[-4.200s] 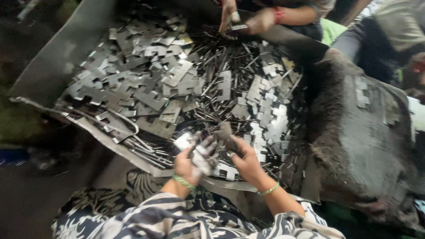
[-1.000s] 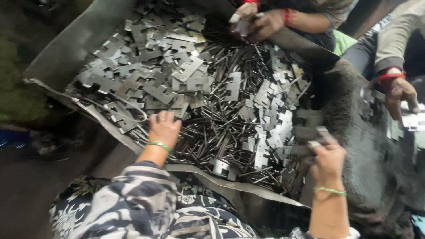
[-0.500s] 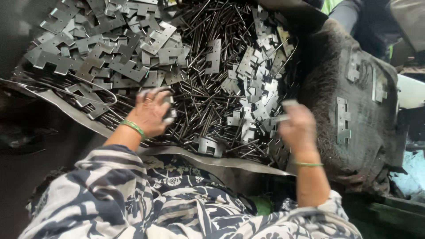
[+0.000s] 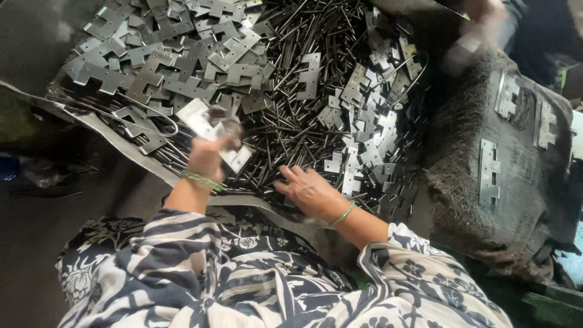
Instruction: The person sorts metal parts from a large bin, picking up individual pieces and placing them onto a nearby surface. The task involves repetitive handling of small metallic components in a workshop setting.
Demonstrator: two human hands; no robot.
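My left hand [image 4: 209, 155] is raised over the pile and grips flat metal hinge plates [image 4: 197, 118]; another plate shows below the fingers. My right hand [image 4: 310, 191] lies palm down, fingers spread, on the thin metal pins [image 4: 285, 124] near the tray's front edge. A large heap of loose hinge plates [image 4: 176, 54] fills the tray's left and back. More small plates [image 4: 364, 130] are scattered to the right of my right hand.
The parts lie on a bent metal sheet tray [image 4: 115, 143]. A dark cloth-covered block [image 4: 516, 176] at right carries a few assembled hinges [image 4: 489, 173]. Another person's blurred hand [image 4: 480, 24] works at the top right.
My left hand has lifted from the pile holding hinge plates. My right hand has come back from the right and now rests on the pins.
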